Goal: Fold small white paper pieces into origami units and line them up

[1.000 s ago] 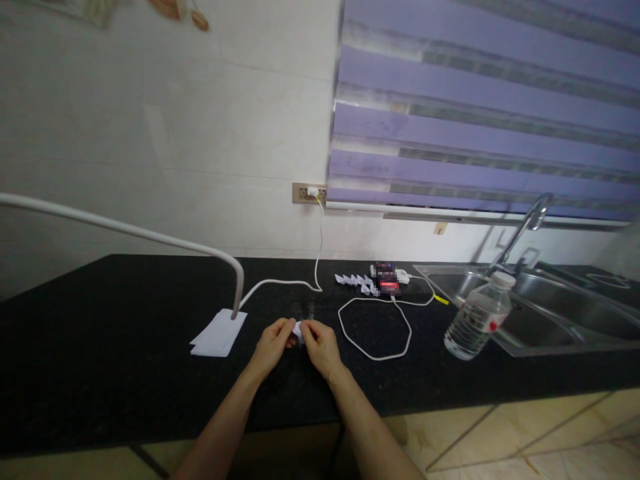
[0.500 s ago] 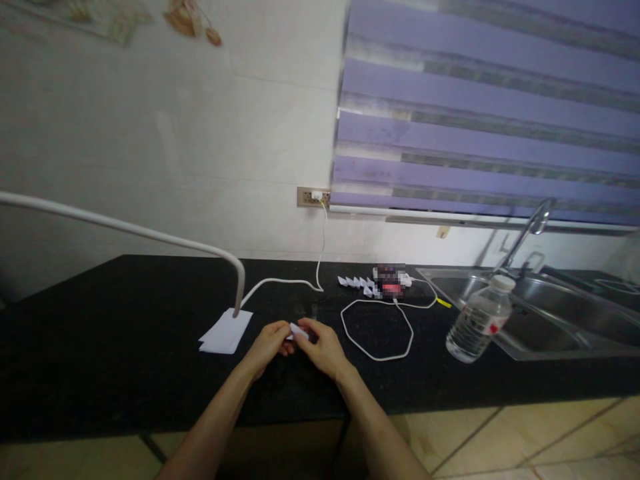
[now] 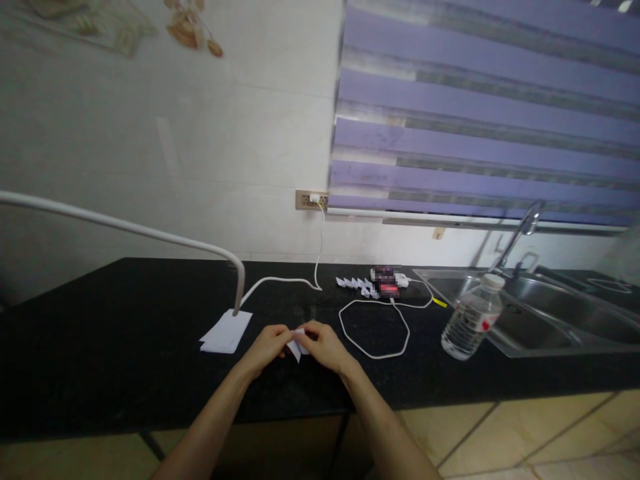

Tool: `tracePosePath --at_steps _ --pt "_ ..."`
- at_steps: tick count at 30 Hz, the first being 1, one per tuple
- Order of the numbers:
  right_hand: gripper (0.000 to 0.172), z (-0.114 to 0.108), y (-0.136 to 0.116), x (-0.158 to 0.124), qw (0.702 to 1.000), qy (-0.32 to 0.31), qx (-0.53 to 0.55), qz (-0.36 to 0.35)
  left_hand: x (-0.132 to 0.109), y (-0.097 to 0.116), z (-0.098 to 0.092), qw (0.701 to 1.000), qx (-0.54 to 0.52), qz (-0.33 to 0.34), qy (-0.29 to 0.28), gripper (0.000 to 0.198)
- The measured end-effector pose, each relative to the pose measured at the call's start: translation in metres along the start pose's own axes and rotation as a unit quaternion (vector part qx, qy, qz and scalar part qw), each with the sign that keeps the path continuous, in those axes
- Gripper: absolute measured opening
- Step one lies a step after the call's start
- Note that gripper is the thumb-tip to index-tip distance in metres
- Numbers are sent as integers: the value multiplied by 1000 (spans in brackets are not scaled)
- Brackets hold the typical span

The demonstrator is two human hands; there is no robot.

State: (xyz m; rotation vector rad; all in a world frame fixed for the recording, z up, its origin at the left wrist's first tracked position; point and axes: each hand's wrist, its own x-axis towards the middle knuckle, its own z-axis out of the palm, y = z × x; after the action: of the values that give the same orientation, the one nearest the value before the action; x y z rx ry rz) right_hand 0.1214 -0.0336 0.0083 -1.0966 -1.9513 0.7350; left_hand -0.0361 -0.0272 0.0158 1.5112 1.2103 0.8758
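Note:
Between my two hands is a small folded piece of white paper (image 3: 299, 348), held over the black counter near its front edge. My left hand (image 3: 271, 343) pinches its left side, and my right hand (image 3: 323, 342) grips it from the right. Both sets of fingers are closed, and part of the paper is hidden by them. To the left lies a stack of white paper sheets (image 3: 225, 333). Farther back on the right, several small folded white paper pieces (image 3: 356, 285) sit in a row beside a pixelated dark object (image 3: 386, 283).
A white cable (image 3: 373, 358) loops on the black counter (image 3: 125, 347). A clear water bottle (image 3: 473, 319) stands before a steel sink (image 3: 545, 313) with a faucet (image 3: 520, 233). A white bent tube (image 3: 165, 237) reaches in from the left over the paper stack.
The paper in my hands has been turned and opened out, with a pointed flap now hanging downward. My hands stay in nearly the same place; the view has shifted slightly.

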Motion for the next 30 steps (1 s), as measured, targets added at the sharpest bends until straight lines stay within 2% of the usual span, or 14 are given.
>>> tracePosePath --at_steps 3,5,8,11,14,17,22,30 --pt "22 -1 11 5 999 -33 9 38 -1 -1 -2 998 58 -4 -4 22" --pt "21 -2 17 9 998 -27 -27 57 -1 -3 -3 986 162 7 21 22" --pt "18 -2 22 14 989 -33 -127 72 -2 -8 -4 938 341 22 67 19" --pt "20 0 23 17 973 -53 -212 69 -6 -11 -4 901 426 40 77 11" --pt "21 0 22 19 963 -63 -257 60 -12 -9 -1 878 461 106 78 19" --pt "23 -1 23 19 961 -71 -263 50 -16 -8 3 859 486 148 55 27" --pt "31 -5 23 18 969 -63 -238 25 -16 -11 6 843 511 163 49 32" --pt "26 -8 28 23 967 -65 -242 48 -18 -14 10 835 517 176 67 35"
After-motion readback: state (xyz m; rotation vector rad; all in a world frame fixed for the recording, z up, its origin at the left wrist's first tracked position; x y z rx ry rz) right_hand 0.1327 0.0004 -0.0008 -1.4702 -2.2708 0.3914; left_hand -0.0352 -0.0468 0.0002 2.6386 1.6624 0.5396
